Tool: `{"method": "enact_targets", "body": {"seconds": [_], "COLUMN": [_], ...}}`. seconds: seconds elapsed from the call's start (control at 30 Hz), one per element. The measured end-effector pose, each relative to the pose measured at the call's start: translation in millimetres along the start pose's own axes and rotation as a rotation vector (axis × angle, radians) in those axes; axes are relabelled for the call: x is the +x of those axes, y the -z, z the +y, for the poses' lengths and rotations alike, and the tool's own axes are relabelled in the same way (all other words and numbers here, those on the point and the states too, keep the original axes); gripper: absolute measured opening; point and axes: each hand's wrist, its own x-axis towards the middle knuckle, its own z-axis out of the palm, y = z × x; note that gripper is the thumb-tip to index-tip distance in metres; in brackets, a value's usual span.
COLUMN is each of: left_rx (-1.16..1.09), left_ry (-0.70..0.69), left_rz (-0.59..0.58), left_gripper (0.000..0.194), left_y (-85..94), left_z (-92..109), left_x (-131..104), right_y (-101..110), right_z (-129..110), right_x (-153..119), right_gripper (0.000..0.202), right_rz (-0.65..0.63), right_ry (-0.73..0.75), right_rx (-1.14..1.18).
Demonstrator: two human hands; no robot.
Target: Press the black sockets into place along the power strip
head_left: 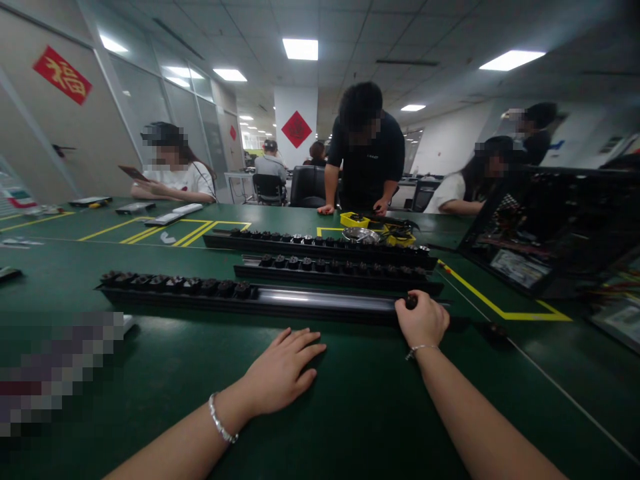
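Observation:
My left hand [285, 370] lies flat on the green table, fingers spread, with nothing in it. At the right end of the nearest long black rail [310, 300], my right hand [424, 320] is closed around a small black round part [411, 302], mostly hidden by the fingers. A row of black knob-like parts [175, 283] sits along the left half of this rail, while its shiny channel is bare between them and my right hand. Behind it lie a second rail [335, 272] and a third rail [320, 248], both lined with similar parts.
A small dark piece [497, 330] lies right of my right hand. An open black computer case [530, 233] stands at the right. Yellow trays [354, 220] and a metal dish [361, 235] are near a co-worker [370, 147] leaning over the table. Yellow tape [530, 316] marks the surface.

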Motion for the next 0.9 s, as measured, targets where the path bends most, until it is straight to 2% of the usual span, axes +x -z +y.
{"method": "enact_targets", "body": {"seconds": [0.1, 0.17, 0.27, 0.33, 0.43, 0.5, 0.67, 0.8, 0.9], "left_rx": [0.037, 0.118, 0.279, 0.346, 0.382, 0.388, 0.360, 0.310, 0.334], "left_ry": [-0.008, 0.042, 0.213, 0.313, 0.390, 0.389, 0.356, 0.337, 0.331], "left_rz": [0.043, 0.185, 0.461, 0.530, 0.543, 0.536, 0.482, 0.412, 0.454], "left_gripper": [0.046, 0.045, 0.049, 0.054, 0.059, 0.058, 0.053, 0.048, 0.046], "left_y": [-1.3, -1.2, -0.4, 0.1, 2.9, 7.9, 22.5, 19.5, 14.4], "left_z": [-1, -4, -13, -21, -30, -32, -35, -39, -41], "left_x": [0, 1, 3, 4, 5, 8, 35, 59, 64], "right_y": [2, 4, 8, 9, 10, 10, 12, 13, 13], "right_z": [1, 3, 5, 6, 4, 3, 3, 5, 6], "right_x": [1, 4, 8, 9, 10, 9, 8, 9, 10], "right_gripper": [0.036, 0.038, 0.042, 0.042, 0.038, 0.037, 0.037, 0.036, 0.036], "right_rz": [-0.019, -0.052, -0.105, -0.121, -0.115, -0.109, -0.120, -0.153, -0.168], "right_ry": [0.009, 0.018, 0.061, 0.090, 0.114, 0.121, 0.115, 0.129, 0.143], "right_rx": [0.000, -0.002, -0.042, -0.076, -0.106, -0.114, -0.118, -0.105, -0.089]}}
